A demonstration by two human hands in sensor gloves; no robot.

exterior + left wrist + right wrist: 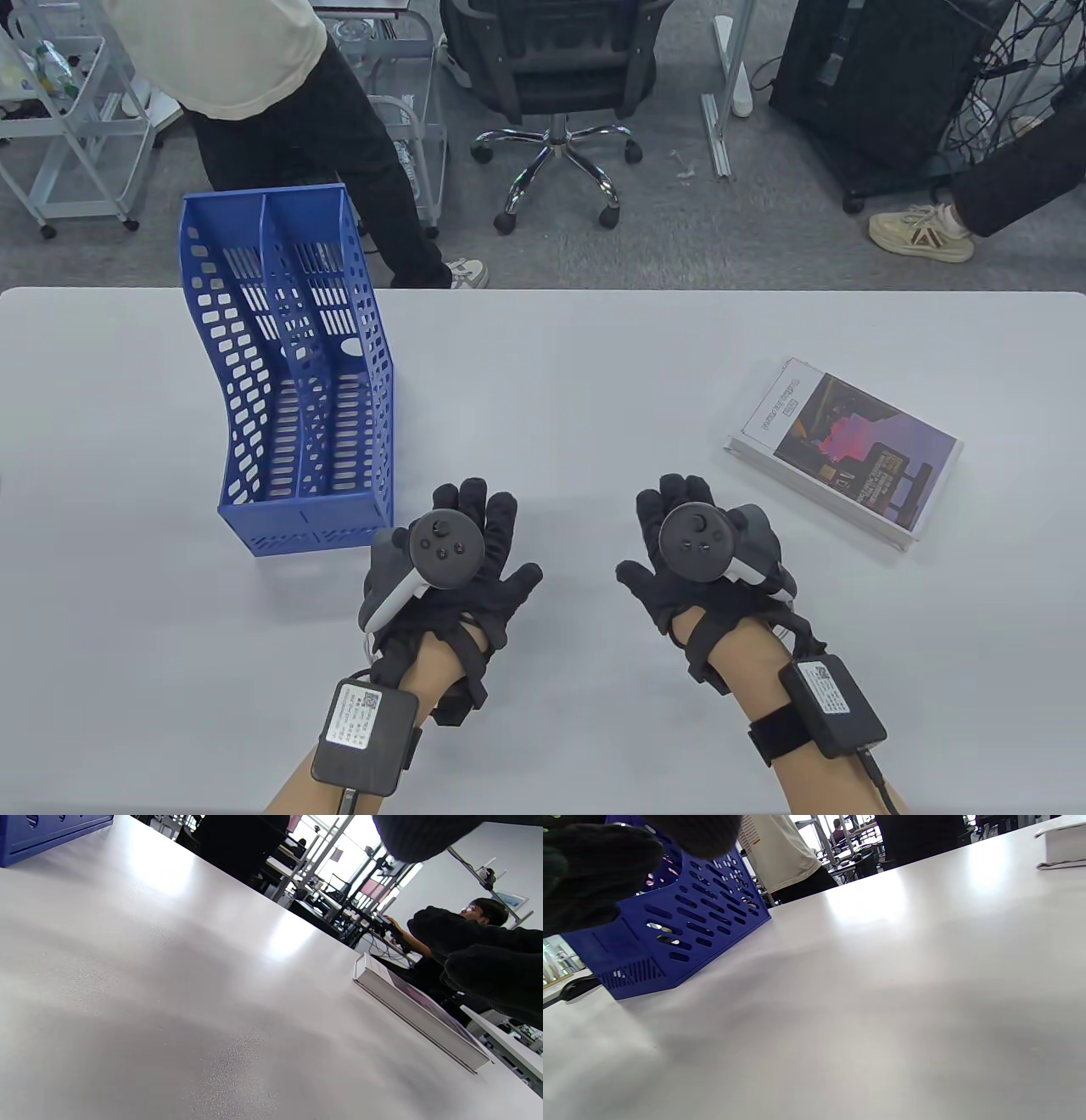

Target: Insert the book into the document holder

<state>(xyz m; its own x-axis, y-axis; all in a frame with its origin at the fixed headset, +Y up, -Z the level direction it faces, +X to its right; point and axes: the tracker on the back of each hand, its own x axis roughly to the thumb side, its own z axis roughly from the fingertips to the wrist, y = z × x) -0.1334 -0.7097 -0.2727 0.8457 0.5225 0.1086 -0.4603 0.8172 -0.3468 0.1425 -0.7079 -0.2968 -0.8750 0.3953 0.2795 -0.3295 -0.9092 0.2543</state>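
A blue perforated document holder (293, 373) with two slots stands upright at the table's left; it also shows in the right wrist view (670, 938) and at the left wrist view's top corner (42, 836). The book (844, 450), white with a dark purple cover picture, lies flat at the right; it shows in the left wrist view (415, 1012) and at the right wrist view's edge (1062, 846). My left hand (462, 552) lies open, fingers spread, just right of the holder's front. My right hand (691, 543) lies open, left of the book. Both hold nothing.
The grey-white table (560, 382) ends at its far edge; beyond it a person in a cream top (254, 85) stands behind the holder, next to an office chair (556, 85). Another person's shoe (920, 231) shows at the far right.
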